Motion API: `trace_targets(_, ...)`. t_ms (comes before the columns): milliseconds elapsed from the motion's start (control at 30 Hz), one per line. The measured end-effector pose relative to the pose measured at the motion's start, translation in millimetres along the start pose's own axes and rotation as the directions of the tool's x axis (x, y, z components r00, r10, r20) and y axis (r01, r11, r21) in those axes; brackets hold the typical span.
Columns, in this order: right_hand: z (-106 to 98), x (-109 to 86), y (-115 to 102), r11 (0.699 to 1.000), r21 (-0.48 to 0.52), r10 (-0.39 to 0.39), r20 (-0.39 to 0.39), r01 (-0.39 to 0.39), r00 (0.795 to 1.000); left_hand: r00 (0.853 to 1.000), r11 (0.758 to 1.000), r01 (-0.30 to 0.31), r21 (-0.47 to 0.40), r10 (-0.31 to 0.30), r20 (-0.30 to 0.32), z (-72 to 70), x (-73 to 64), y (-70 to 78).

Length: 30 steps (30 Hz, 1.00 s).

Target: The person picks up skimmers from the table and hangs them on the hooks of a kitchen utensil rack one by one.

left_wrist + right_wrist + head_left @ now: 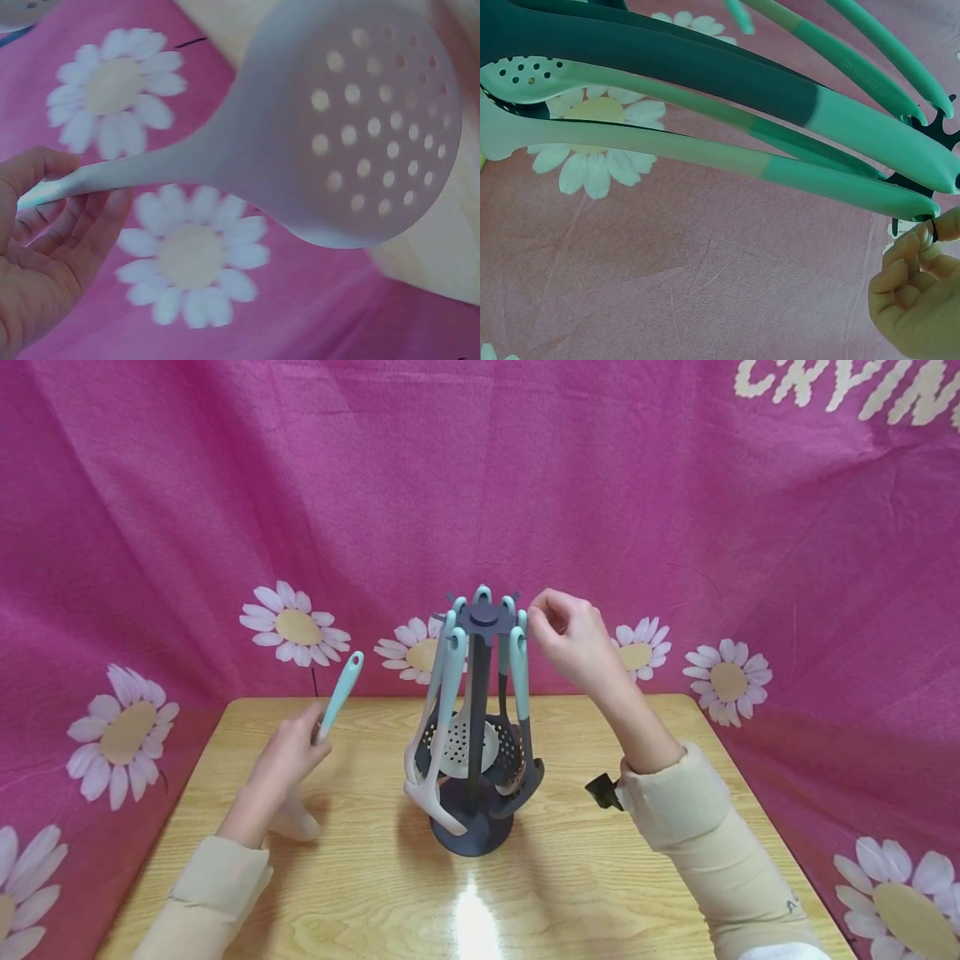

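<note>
My left hand (288, 752) grips a perforated skimmer (342, 693) by its mint handle, left of the utensil stand and above the table. In the left wrist view its pale round head with several holes (300, 202) points away from the fingers. My right hand (573, 639) is at the top of the dark utensil stand (468, 843). In the right wrist view its thumb and finger pinch the tip of a dark hook (934, 231), close to the end of a hanging mint handle (840, 193).
Several utensils with mint handles hang around the stand, among them a pale skimmer (457, 752) and a dark-headed utensil (532, 777). The stand is on a wooden table (360, 893). A pink cloth with daisies (480, 468) hangs behind. A small black piece (602, 792) sticks out at the right sleeve.
</note>
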State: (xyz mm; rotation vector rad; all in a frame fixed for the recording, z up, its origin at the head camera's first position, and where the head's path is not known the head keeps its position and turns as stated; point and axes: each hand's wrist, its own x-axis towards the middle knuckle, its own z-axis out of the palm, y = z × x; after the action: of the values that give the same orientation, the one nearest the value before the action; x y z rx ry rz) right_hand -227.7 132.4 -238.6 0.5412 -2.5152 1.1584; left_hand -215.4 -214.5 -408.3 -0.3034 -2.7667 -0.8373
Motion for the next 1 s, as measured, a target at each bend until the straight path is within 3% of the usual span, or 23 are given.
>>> trace_targets(267,0,0.1,-1,1.0,0.004,-0.003,0.005,0.003,1.0,0.989,0.994,-0.094,-0.05,0.087,-0.12,-16.0,-13.4,40.3)
trace_targets(500,0,0.0,0,1.0,0.007,-0.008,0.001,0.008,1.0,0.955,0.975,-0.213,-0.065,0.194,-0.222,-27.2,-25.5,71.2)
trace_targets(833,0,-0.4,0,1.0,0.01,-0.003,0.004,0.003,1.0,0.917,0.931,-0.35,-0.101,0.318,-0.242,-33.4,-38.8,114.6)
trace_targets(1000,0,-0.8,0,1.0,0.013,-0.011,-0.001,0.011,1.0,0.923,0.915,-0.363,-0.176,0.327,-0.204,-33.4,-44.5,133.5)
